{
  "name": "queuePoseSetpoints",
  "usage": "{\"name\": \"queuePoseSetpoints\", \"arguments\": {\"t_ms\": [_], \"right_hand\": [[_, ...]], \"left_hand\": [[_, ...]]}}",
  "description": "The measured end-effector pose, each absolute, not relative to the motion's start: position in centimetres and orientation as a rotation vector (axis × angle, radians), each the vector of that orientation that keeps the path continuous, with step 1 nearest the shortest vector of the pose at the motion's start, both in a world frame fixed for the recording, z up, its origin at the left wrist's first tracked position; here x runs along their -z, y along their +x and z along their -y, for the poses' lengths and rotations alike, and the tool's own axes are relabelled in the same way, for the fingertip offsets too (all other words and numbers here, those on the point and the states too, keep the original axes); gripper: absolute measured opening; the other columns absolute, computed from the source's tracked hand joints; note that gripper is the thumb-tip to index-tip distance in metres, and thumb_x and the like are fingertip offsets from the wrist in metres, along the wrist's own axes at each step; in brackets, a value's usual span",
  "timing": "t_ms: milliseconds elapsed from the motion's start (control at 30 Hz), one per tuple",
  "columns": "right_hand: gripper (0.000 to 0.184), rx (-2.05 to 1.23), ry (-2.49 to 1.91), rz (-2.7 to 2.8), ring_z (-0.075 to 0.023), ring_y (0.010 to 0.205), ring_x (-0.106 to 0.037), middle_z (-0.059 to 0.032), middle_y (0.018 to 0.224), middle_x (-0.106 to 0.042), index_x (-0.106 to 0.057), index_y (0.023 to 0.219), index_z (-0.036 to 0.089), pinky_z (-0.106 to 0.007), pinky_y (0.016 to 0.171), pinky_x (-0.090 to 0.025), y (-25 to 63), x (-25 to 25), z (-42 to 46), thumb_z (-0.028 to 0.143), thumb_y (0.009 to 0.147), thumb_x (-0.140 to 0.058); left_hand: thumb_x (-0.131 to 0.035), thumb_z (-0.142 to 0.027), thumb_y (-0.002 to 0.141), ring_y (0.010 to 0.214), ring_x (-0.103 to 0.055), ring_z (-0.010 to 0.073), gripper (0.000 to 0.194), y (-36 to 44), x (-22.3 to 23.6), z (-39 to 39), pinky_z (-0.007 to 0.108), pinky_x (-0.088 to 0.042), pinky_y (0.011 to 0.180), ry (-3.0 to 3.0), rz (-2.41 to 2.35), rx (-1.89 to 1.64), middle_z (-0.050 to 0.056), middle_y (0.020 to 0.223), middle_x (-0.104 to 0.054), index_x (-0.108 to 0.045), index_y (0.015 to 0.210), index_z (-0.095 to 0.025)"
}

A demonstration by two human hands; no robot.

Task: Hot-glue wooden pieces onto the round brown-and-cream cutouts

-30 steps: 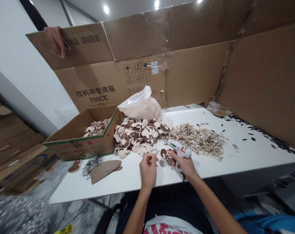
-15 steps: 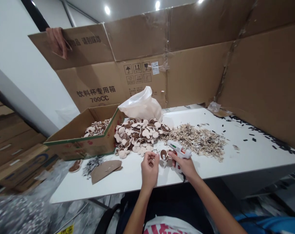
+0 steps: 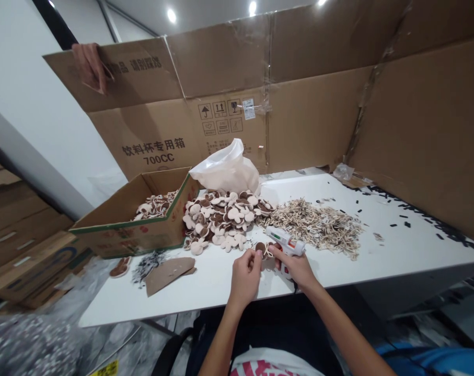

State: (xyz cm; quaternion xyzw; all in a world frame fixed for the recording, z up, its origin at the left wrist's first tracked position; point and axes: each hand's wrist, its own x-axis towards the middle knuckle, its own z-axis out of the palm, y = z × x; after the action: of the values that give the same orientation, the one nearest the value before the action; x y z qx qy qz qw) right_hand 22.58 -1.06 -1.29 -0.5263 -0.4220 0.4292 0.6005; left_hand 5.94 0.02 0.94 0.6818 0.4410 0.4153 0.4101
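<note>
My left hand (image 3: 244, 277) is closed at the table's front, its thumb and fingers pinching a small brown felt piece (image 3: 261, 247) by its near edge. My right hand (image 3: 297, 269) is wrapped round a white hot glue gun (image 3: 286, 241), whose nozzle points left. Its thumb and forefinger also meet a pale cord loop (image 3: 268, 251) at the felt piece's right side. Just behind my hands lies a heap of cream and brown felt shapes (image 3: 232, 214). A pile of pale cord loops (image 3: 319, 224) spreads to its right.
An open cardboard box (image 3: 135, 235) with more felt shapes stands at left. Behind the heap sits a white plastic bag (image 3: 229, 169). A cardboard scrap (image 3: 170, 274), black bits (image 3: 148, 263) and a felt rabbit shape (image 3: 119, 267) lie front left. Tall cardboard walls (image 3: 319, 115) enclose the table's back.
My left hand has moved slightly right and its thumb now presses on the brown felt piece, covering the small white tag seen on it before. The glue gun has shifted slightly left.
</note>
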Motion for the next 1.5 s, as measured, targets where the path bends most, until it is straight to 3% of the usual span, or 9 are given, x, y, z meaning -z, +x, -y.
{"name": "queuePoseSetpoints", "arguments": {"t_ms": [267,400,833,1000,1200,1300,1500], "right_hand": [[0.040,-0.981,-1.228,0.944,-0.0152,0.050,-0.053,0.0006,0.054,-0.063,-0.074,0.080,0.018,-0.028,0.054,-0.041,22.60,1.34,1.03,0.058,0.080,-0.079],[0.040,-0.985,-1.213,0.919,-0.0147,0.052,-0.054,-0.0034,0.067,-0.070,-0.076,0.079,0.017,-0.028,0.055,-0.044,22.56,1.07,1.10,0.057,0.081,-0.078],[0.040,-0.962,-1.207,0.927,-0.0139,0.050,-0.053,-0.0029,0.065,-0.069,-0.075,0.078,0.017,-0.027,0.052,-0.041,22.51,0.97,0.98,0.057,0.080,-0.079],[0.043,-0.957,-1.208,0.952,-0.0162,0.051,-0.053,-0.0003,0.055,-0.062,-0.075,0.075,0.018,-0.029,0.057,-0.044,22.54,0.83,1.09,0.060,0.081,-0.077],[0.040,-1.009,-1.160,0.936,-0.0158,0.051,-0.055,0.0018,0.054,-0.062,-0.071,0.080,0.019,-0.028,0.057,-0.046,22.57,1.43,0.93,0.058,0.076,-0.083],[0.041,-1.034,-1.149,0.892,-0.0155,0.049,-0.056,0.0018,0.055,-0.063,-0.070,0.084,0.019,-0.028,0.055,-0.046,22.54,1.68,0.81,0.055,0.072,-0.087],[0.043,-1.030,-1.151,0.865,-0.0162,0.049,-0.058,0.0014,0.055,-0.064,-0.070,0.086,0.018,-0.028,0.054,-0.046,22.50,1.73,0.84,0.054,0.070,-0.088]], "left_hand": [[-0.048,-0.052,0.102,0.056,-0.044,0.0129,0.043,5.73,-0.37,-0.21,0.023,-0.032,0.055,1.672,-1.185,-1.152,-0.005,0.059,-0.045,-0.050,0.073,-0.021],[-0.050,-0.052,0.101,0.055,-0.043,0.0129,0.042,5.74,-0.38,-0.18,0.023,-0.032,0.054,1.666,-1.227,-1.194,-0.004,0.058,-0.047,-0.051,0.073,-0.021],[-0.060,-0.050,0.096,0.057,-0.046,0.0133,0.031,5.83,-0.48,-0.11,0.023,-0.034,0.054,1.656,-1.218,-1.245,-0.002,0.067,-0.058,-0.068,0.094,-0.020],[-0.066,-0.043,0.093,0.055,-0.044,0.0134,0.023,5.72,-0.55,0.04,0.023,-0.035,0.056,1.707,-1.248,-1.280,-0.005,0.059,-0.046,-0.069,0.094,-0.020],[-0.064,-0.023,0.089,0.063,-0.051,0.0140,0.006,5.79,-0.44,0.10,0.025,-0.041,0.062,1.832,-1.229,-1.305,0.000,0.081,-0.062,-0.065,0.094,-0.021],[-0.060,-0.017,0.087,0.065,-0.053,0.0139,0.008,5.87,-0.74,0.29,0.025,-0.042,0.063,1.897,-1.186,-1.282,0.001,0.087,-0.064,-0.063,0.093,-0.022],[-0.056,-0.015,0.086,0.059,-0.049,0.0138,0.016,5.77,-1.23,0.44,0.023,-0.039,0.059,1.787,-1.153,-1.223,-0.003,0.069,-0.055,-0.064,0.099,-0.021]]}}
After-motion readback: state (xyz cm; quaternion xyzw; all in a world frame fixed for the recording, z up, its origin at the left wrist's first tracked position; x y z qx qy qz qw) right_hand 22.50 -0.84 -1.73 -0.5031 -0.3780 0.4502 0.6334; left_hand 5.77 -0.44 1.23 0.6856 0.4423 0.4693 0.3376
